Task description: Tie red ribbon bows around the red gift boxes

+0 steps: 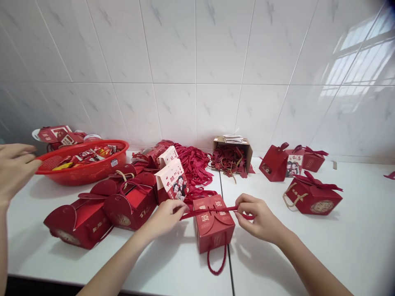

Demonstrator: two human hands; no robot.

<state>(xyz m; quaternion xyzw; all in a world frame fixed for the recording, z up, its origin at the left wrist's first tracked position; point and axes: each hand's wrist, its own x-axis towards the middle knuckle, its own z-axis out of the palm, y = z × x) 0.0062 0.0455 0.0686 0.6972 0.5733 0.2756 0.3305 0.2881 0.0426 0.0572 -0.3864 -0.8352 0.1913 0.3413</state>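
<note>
A red gift box (213,230) with gold lettering stands on the white table in front of me, its cord handle (217,271) hanging down the front. Across its lid runs a dark red ribbon (226,209), threaded through slots in the top. My left hand (168,218) pinches the ribbon's left end beside the box. On the other side, my right hand (256,217) grips the right end, with a loop of ribbon showing under the fingers. The ribbon is drawn fairly straight between both hands.
Several red boxes (83,222) stand left, near a red plastic basket (83,176) of wrapped sweets. Behind lie a ribbon heap (194,162) and a cardboard box (248,152) of red pieces. Tied boxes (317,197) stand right. Another person's hand (17,164) reaches in at far left.
</note>
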